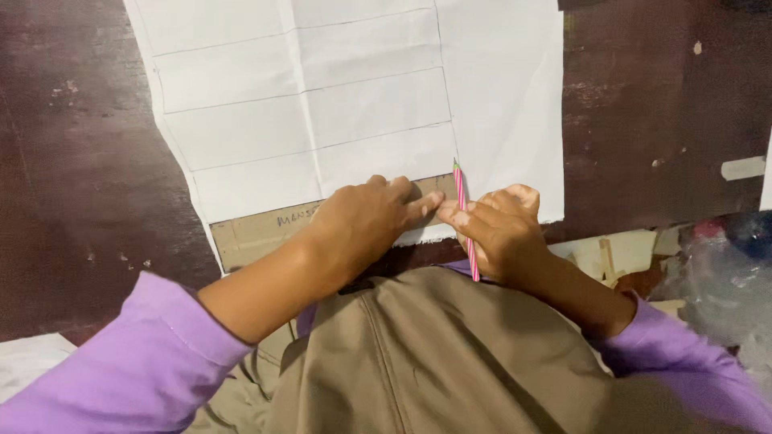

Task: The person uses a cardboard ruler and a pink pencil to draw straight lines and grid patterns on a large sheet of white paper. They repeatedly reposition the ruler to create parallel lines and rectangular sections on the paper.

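Note:
A large white sheet of paper (346, 96) with ruled pencil lines lies on a dark wooden table (80, 177). A brown cardboard strip (257, 229) lies across the sheet's near edge. My left hand (366, 221) presses flat on the cardboard, fingers pointing right. My right hand (498, 237) grips a pink striped pencil (461, 197) with a green tip; the tip touches the paper at the right end of the cardboard, beside a vertical line. Both arms wear purple sleeves.
My knee in khaki trousers (434, 354) fills the lower middle. To the right lie pale wood pieces (611, 253), a crumpled clear plastic bag (724, 265) and a small white scrap (742, 168). Another white sheet (24, 362) shows at the lower left.

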